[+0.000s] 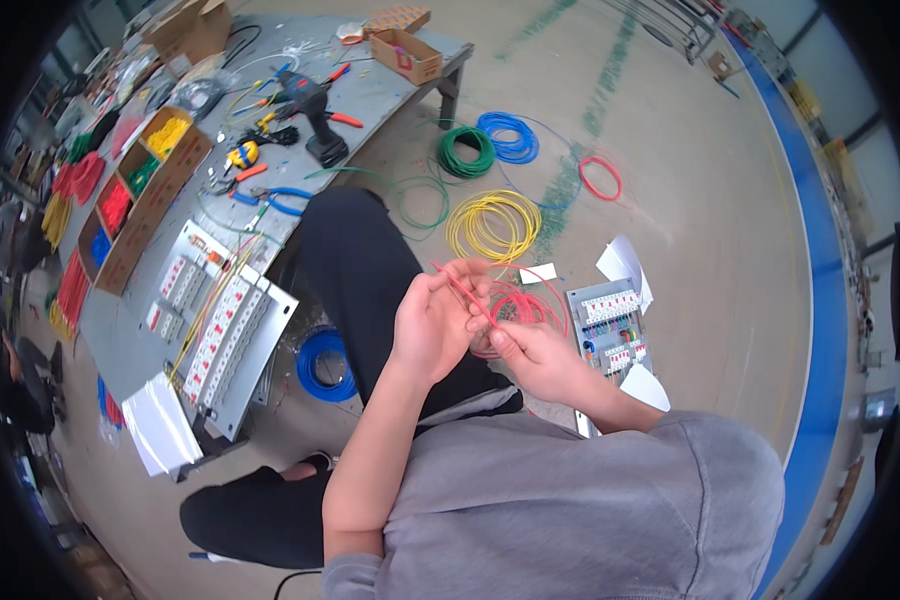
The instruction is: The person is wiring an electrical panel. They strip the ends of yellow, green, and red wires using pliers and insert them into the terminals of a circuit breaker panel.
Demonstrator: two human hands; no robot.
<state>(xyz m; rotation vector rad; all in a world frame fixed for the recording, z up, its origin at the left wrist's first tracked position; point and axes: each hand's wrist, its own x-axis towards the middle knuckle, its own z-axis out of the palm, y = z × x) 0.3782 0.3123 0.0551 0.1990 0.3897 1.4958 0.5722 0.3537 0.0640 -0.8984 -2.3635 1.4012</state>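
Observation:
Both hands are together in front of my body, holding a red wire (pixel 462 291). My left hand (pixel 432 325) is closed on it with the palm turned up, and one end of the wire pokes out past the fingers. Lower along the same wire, my right hand (pixel 537 357) pinches it between thumb and fingers. A loose coil of red wire (pixel 518 308) lies just behind the hands, partly hidden by them. Whether the held wire runs into that coil I cannot tell. Left of my knee, a panel with rows of white breakers (pixel 232 325) lies on the table.
The grey table (pixel 120 335) carries a divided cardboard box (pixel 115 245) of coloured small parts, a cordless drill (pixel 313 115) and pliers (pixel 270 200). Green (pixel 466 152), blue (pixel 508 137) and yellow wire coils (pixel 492 224) lie on the floor, with a second breaker panel (pixel 610 318) at right.

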